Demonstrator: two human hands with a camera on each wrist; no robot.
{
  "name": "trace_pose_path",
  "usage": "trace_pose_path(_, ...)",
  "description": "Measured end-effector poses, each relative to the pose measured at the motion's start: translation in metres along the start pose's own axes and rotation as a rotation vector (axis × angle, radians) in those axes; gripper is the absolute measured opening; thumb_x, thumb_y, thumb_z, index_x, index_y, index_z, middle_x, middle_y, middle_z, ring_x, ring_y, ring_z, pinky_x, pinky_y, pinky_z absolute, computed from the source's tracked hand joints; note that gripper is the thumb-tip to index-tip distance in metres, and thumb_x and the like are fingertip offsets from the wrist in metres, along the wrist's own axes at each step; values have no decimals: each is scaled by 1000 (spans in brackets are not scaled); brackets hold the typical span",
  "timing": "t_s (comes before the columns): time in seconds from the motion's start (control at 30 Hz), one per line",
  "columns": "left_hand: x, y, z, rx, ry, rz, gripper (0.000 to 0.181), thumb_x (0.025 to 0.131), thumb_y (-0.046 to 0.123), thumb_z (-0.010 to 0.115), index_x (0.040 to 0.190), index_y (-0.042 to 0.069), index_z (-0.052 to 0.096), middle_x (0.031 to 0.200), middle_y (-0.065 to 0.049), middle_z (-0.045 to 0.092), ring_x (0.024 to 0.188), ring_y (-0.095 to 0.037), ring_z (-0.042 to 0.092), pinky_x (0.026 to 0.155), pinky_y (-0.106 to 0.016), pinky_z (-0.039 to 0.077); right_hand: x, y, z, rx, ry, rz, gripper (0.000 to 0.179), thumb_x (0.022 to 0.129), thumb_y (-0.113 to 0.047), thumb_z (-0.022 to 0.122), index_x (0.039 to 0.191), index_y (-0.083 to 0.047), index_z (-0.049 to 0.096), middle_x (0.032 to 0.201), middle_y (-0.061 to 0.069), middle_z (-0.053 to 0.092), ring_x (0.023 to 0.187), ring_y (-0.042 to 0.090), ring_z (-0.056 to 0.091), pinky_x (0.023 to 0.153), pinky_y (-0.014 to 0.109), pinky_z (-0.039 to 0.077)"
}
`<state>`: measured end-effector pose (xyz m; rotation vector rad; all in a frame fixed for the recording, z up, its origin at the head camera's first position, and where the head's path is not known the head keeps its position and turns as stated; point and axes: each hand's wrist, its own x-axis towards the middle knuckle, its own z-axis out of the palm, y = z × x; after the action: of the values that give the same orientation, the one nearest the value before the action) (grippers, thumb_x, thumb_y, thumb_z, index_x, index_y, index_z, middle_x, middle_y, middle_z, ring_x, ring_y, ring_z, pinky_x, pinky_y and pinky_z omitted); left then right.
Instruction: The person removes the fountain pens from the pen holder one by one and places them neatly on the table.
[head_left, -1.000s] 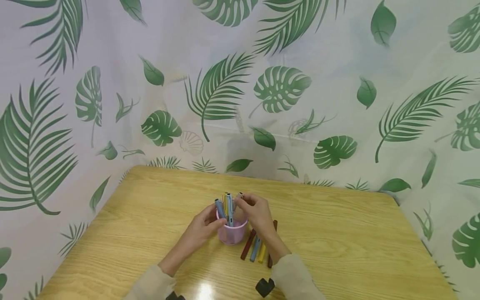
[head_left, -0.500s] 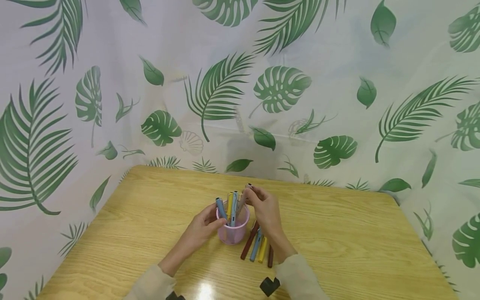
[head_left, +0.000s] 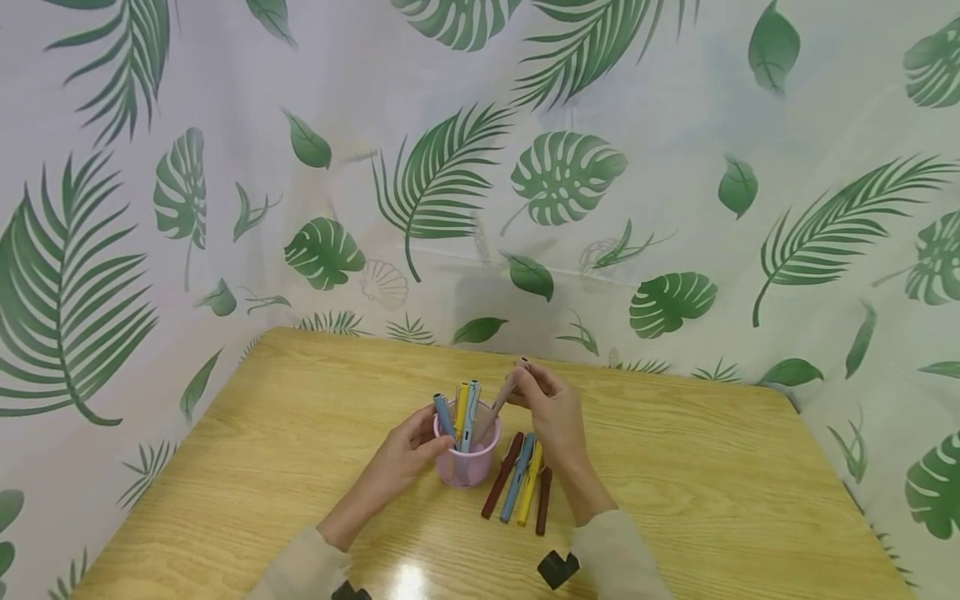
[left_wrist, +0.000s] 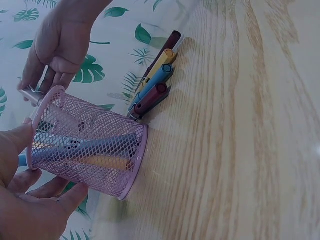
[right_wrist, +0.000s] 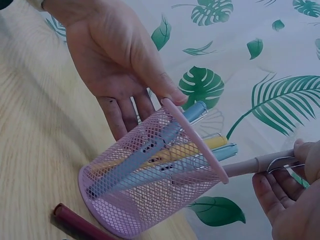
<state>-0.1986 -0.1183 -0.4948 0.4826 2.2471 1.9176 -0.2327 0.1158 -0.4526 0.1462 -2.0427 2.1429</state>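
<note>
A pink mesh cup (head_left: 465, 458) stands on the wooden table (head_left: 675, 467). My left hand (head_left: 420, 446) grips its near side, thumb on the rim. Two blue pens and a yellow pen (head_left: 461, 402) stand inside. My right hand (head_left: 528, 387) pinches the clip end of a beige pen (head_left: 498, 406), which leans to the right with its lower end inside the cup. The right wrist view shows this beige pen (right_wrist: 250, 165) crossing the cup's rim (right_wrist: 195, 140). In the left wrist view the cup (left_wrist: 90, 155) is tilted in my left hand (left_wrist: 25, 200).
Several pens (head_left: 519, 483), maroon, blue and yellow, lie side by side on the table just right of the cup. A leaf-print cloth (head_left: 480, 183) hangs behind and around the table. Bare wood spreads to the left and right.
My right hand has moved right and away from above the cup, tilting the beige pen outward. The pens on the table are now uncovered. My left hand has stayed on the cup.
</note>
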Motion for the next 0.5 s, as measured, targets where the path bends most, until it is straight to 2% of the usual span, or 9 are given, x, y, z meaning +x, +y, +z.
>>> trace_pose_path(0.3, 0, 0, -1, -11, -16, -2, 66, 105, 21, 63, 159, -2, 32, 142, -25, 57, 133, -40, 54, 110, -48, 48, 2, -10, -11, 81, 31, -37, 31, 104, -15, 65, 126, 7, 67, 102, 9, 73, 87, 19, 73, 90, 38, 60)
trace_pose_path(0.5, 0, 0, -1, -20, -20, -8, 66, 106, 22, 63, 159, -1, 32, 143, -25, 56, 134, -40, 53, 110, -48, 48, 1, -18, -25, 91, 49, -56, 33, 105, -19, 64, 124, 7, 66, 101, 10, 72, 87, 19, 73, 93, 37, 59)
